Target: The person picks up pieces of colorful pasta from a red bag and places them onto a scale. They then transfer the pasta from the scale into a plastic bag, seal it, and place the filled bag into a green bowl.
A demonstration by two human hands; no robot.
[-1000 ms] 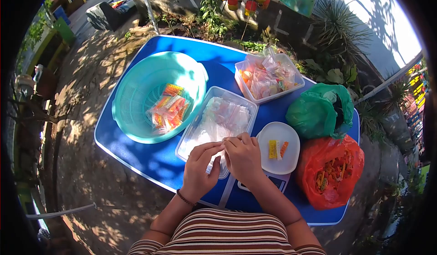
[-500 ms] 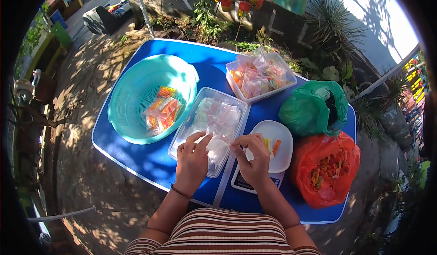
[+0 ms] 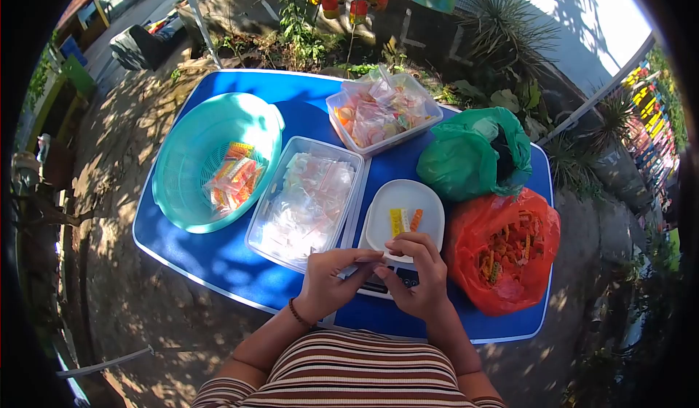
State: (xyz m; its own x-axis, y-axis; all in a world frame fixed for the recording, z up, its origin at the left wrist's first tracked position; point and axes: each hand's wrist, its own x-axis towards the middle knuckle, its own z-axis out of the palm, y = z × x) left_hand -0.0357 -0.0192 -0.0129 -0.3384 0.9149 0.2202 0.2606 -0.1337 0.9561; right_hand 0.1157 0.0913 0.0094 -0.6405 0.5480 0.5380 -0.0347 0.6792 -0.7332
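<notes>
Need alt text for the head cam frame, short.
Left hand and right hand pinch what looks like a small clear bag above a blue table. Beyond them: a white dish holding yellow and orange pieces, a clear tub of empty bags, a teal colander of packets.

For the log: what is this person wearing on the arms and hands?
The left hand and right hand are bare, with no gloves. A thin dark bracelet circles the left wrist. The forearms are uncovered; the short-sleeved top has brown, cream and dark horizontal stripes.
</notes>
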